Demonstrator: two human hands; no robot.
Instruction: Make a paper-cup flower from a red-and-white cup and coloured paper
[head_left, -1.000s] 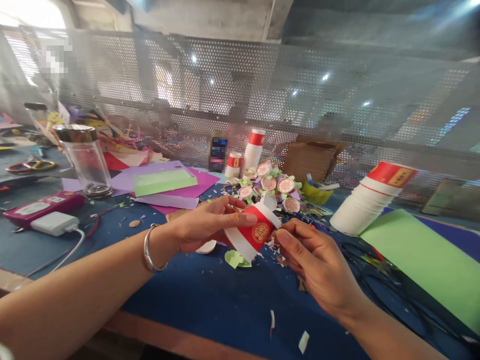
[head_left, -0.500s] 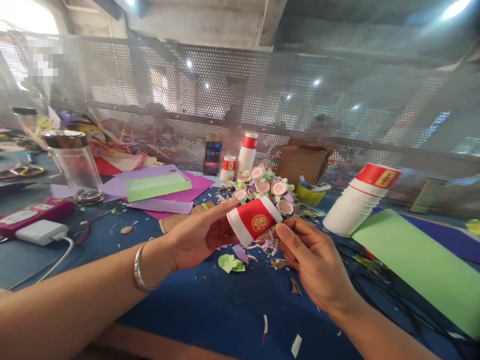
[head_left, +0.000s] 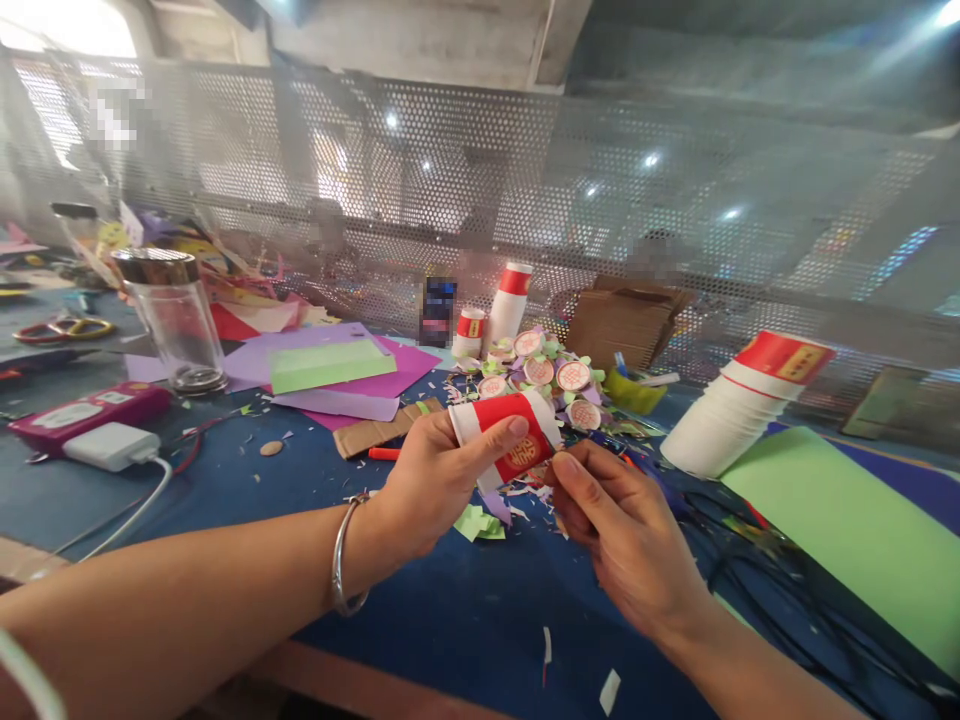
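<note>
A small paper cup (head_left: 491, 412), white with a red band and a gold emblem, lies tilted on its side in the air above the table. My left hand (head_left: 431, 480) is wrapped round it, the thumb laid across the red band. At the cup's right end, my right hand (head_left: 626, 520) pinches the edge between thumb and bent fingers. What the right fingertips cover is hidden. Behind the cup is a pile of round printed paper discs (head_left: 573, 376) with green and purple scraps. Green paper scraps (head_left: 480, 523) lie just below the cup.
A leaning stack of paper cups (head_left: 731, 410) stands at right beside a green sheet (head_left: 847, 530) and black cables (head_left: 795, 610). More cups (head_left: 508, 310) stand behind. At left are a glass jar (head_left: 180, 330), a purple power strip (head_left: 90, 415), a white charger (head_left: 112, 445) and coloured paper (head_left: 330, 365).
My left hand has closed round the cup, its thumb coming over onto the red band. The right hand keeps its pinch at the cup's end. The view has shifted slightly left.
</note>
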